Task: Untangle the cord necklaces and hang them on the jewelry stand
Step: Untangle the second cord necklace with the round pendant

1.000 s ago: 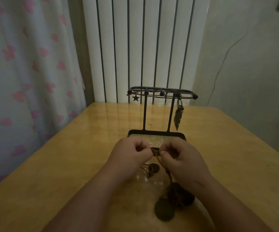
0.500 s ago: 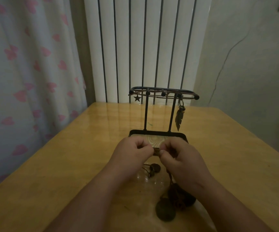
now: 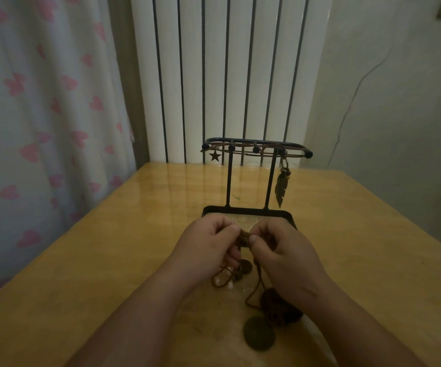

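Brown cord knot [image 3: 243, 235] pinched between both hands, just in front of jewelry stand [image 3: 229, 181] base. Left hand [image 3: 206, 245] curled, thumb and forefinger gripping cord; right hand [image 3: 288, 258] gripping same knot from other side. Loose cord loops [image 3: 220, 280] trail below left hand onto counter [image 3: 108, 260]. Dark disc pendant [image 3: 258, 336] and dark bundle [image 3: 277, 305] lie on counter beside right wrist. Stand's top rail carries star charm [image 3: 214, 156] at left, feather pendant [image 3: 280, 188] at right.

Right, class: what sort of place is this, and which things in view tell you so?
Probably a room in a home: a heart-print curtain, a white column radiator and a wooden table.
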The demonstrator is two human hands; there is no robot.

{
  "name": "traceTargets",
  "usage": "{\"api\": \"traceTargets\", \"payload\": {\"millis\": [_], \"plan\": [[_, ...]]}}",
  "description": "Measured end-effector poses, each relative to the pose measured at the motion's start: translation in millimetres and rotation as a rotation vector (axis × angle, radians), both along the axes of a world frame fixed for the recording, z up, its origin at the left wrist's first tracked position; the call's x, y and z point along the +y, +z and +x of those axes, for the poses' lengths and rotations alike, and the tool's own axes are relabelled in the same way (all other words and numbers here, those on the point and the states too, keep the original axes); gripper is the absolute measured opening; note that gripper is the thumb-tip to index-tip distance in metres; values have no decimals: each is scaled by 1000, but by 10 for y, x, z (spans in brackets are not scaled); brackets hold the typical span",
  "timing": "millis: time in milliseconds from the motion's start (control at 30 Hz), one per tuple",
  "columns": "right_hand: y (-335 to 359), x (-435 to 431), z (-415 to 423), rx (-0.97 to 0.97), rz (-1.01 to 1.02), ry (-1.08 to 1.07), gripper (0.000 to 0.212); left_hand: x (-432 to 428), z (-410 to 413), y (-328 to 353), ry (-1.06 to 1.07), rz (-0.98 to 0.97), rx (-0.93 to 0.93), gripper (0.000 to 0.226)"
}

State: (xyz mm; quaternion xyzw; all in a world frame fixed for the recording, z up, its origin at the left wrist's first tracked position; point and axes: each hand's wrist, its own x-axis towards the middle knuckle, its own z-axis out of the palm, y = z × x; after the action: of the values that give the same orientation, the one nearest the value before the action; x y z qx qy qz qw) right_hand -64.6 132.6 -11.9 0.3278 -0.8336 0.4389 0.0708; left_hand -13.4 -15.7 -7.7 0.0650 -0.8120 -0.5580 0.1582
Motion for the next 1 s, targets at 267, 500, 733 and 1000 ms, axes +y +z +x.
{"api": "traceTargets", "payload": {"millis": [267,500,733,1000], "plan": [[21,9,25,54,58,-8,12,1,4,-3,18,-120,-2,17],[20,-10,3,-41,-8,-39,14,19,-9,-6,49,159,-105,19],[15,0,-7,-113,-18,-18,11,-22,7,19,-10,222,-102,9],[39,9,15,-147,-101,-35,24,4,27,26,-25,113,-128,12]]}}
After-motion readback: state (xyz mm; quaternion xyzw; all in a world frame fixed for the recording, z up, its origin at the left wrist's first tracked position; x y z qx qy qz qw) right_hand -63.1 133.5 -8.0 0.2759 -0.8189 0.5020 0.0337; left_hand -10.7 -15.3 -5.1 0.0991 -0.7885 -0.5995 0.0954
